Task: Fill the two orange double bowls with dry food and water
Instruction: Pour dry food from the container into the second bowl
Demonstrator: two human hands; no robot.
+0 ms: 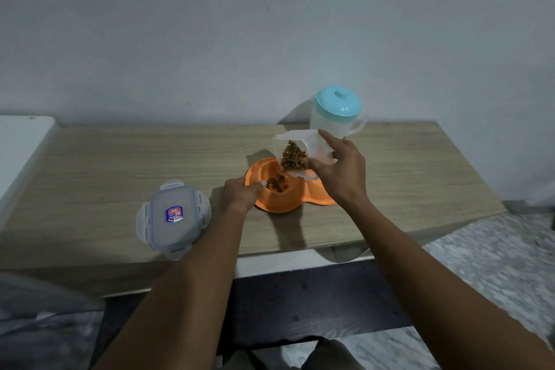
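- Nearest the camera, two bare forearms reach out over the front edge of the bench (390,177), with blurred floor below.
- Right hand (339,171) is clamped on a clear food container (303,147), tipped so its open mouth points down and to the left; the dry food (292,156) has slid toward the low corner, which looks like a way to pour in a narrow stream.
- Left hand (241,194) rests on the near-left rim of the orange double bowl (279,198), fingers curled over the edge, probably to keep the light bowl from sliding.
- Some kibble already lies in the left well; the right well is mostly hidden behind the right hand, so its contents cannot be told.
- Only one orange bowl can be made out; whether a second sits stacked beneath it cannot be told.
- Container lid (173,215) lies flat on the bench to the left, well clear of the pouring.
- Water jug (338,112), with its teal lid on, stands upright behind the bowl near the wall, within reach for the water step, which seems not yet begun.
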